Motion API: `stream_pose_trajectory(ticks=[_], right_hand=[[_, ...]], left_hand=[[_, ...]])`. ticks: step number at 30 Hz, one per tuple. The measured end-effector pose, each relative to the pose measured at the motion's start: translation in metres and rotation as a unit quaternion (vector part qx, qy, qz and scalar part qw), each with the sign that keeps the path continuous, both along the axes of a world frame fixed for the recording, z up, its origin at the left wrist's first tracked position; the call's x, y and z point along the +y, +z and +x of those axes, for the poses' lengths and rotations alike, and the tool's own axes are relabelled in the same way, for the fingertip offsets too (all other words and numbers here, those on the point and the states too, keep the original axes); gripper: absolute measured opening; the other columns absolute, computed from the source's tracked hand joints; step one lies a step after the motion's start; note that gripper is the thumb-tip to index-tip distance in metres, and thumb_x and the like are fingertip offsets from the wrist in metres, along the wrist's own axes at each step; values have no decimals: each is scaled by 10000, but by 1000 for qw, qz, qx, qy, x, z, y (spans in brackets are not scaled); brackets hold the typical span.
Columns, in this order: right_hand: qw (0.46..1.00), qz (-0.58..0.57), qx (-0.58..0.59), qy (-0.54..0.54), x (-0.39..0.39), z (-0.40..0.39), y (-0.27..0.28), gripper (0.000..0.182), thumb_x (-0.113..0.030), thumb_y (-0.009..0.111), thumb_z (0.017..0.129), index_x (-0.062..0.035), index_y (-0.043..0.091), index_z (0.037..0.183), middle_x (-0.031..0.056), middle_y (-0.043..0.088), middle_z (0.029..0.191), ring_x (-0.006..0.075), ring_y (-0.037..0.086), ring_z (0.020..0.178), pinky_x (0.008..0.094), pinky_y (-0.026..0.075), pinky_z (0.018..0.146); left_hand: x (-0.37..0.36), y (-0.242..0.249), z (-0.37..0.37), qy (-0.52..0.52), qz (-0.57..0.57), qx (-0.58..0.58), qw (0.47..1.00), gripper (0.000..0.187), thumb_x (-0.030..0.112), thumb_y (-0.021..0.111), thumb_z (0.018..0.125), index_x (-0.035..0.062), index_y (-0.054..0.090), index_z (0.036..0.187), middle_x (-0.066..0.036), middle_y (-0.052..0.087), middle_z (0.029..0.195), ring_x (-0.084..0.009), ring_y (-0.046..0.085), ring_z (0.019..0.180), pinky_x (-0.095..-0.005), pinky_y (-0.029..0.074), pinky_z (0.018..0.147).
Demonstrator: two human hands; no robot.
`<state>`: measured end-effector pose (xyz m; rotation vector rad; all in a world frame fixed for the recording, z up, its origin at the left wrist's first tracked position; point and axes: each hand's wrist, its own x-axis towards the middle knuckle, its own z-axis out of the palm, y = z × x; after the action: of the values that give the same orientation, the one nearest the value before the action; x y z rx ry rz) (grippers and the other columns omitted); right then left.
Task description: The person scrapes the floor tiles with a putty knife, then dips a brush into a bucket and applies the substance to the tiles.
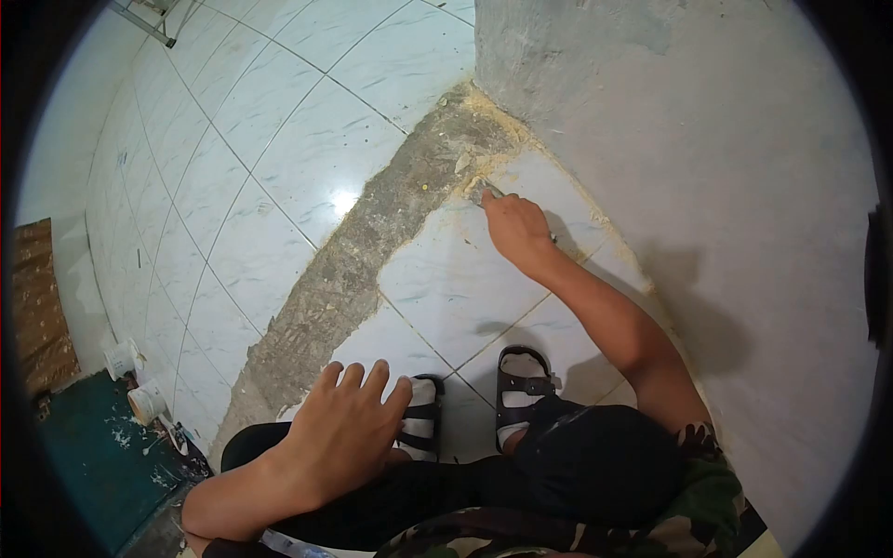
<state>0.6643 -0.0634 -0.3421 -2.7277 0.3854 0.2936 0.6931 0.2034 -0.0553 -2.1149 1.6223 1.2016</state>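
My right hand [514,229] reaches forward to the floor near the wall corner and grips a small metal tool [490,192], its tip at the edge of a white tile [465,279] where it meets a strip of bare grey mortar [372,232]. Yellowish debris lies along that edge. My left hand [346,423] rests flat on my left knee, fingers spread, holding nothing. I am squatting, and my sandalled feet [521,386] stand on the white tiles.
A grey plastered wall [726,186] rises on the right, with its corner near the tool. White marbled tiles [233,139] cover the floor to the left. Two small white tubs [135,381] stand at the far left by a teal surface [84,456].
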Motion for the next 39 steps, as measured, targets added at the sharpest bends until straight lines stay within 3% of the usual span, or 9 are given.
stream_pose_trajectory(ticks=[1, 3, 7, 12, 18, 24, 31, 39], right_hand=[[1000, -2, -2, 3, 0, 0, 2, 434, -19, 489, 944, 40, 595, 1360, 260, 701, 874, 418, 712, 838, 494, 578, 733], [1000, 1, -7, -12, 6, -6, 9, 289, -48, 509, 968, 86, 644, 1187, 259, 726, 907, 367, 737, 872, 457, 596, 745], [999, -1, 29, -41, 22, -14, 13, 279, -37, 507, 972, 84, 646, 1182, 262, 730, 895, 375, 740, 869, 469, 600, 753], [997, 50, 27, -60, 39, 7, -10, 313, -53, 491, 1000, 82, 633, 1243, 278, 728, 880, 417, 731, 850, 509, 592, 759], [992, 88, -21, -85, -18, -49, 1, 312, -77, 552, 983, 62, 631, 1251, 278, 717, 872, 461, 710, 840, 546, 566, 758], [993, 89, -36, -66, -43, -4, -17, 344, -110, 607, 964, 19, 638, 1281, 294, 714, 925, 455, 706, 903, 540, 558, 794], [991, 104, -13, -79, -54, -29, -5, 364, -138, 645, 948, -23, 647, 1294, 282, 719, 972, 453, 700, 953, 540, 555, 830], [988, 104, 16, -111, -57, -41, -3, 461, -173, 638, 977, -43, 593, 1417, 296, 716, 991, 445, 701, 976, 527, 561, 835]], left_hand=[[0, 0, -1, 3, -2, -2, 1000, 465, 238, 672, 944, 7, 566, 1334, -264, 607, 1329, -395, 615, 1184, -489, 454, 1039], [0, 4, -2, 4, 2, -1, 1000, 461, 234, 670, 947, 7, 566, 1334, -268, 606, 1327, -398, 618, 1178, -494, 457, 1035], [6, 10, -2, 24, -4, 4, 1000, 452, 228, 668, 948, 1, 570, 1326, -269, 606, 1325, -401, 620, 1175, -496, 458, 1035], [3, 8, -4, 10, 4, 1, 1000, 456, 224, 659, 956, -7, 560, 1337, -270, 606, 1325, -404, 621, 1186, -495, 455, 1044], [5, 11, -1, 18, -12, 11, 1000, 460, 235, 651, 967, -7, 557, 1347, -270, 602, 1332, -406, 618, 1197, -492, 452, 1054], [-2, 5, -1, -16, 8, 5, 1000, 470, 247, 648, 969, -4, 552, 1354, -269, 595, 1339, -402, 616, 1196, -495, 453, 1052], [2, 7, -2, -14, -7, 8, 1000, 468, 250, 664, 949, -2, 563, 1331, -264, 604, 1315, -393, 619, 1169, -487, 456, 1034], [1, 9, -5, -11, -37, -5, 999, 483, 259, 667, 950, -1, 565, 1344, -255, 605, 1323, -386, 618, 1176, -479, 449, 1046]])
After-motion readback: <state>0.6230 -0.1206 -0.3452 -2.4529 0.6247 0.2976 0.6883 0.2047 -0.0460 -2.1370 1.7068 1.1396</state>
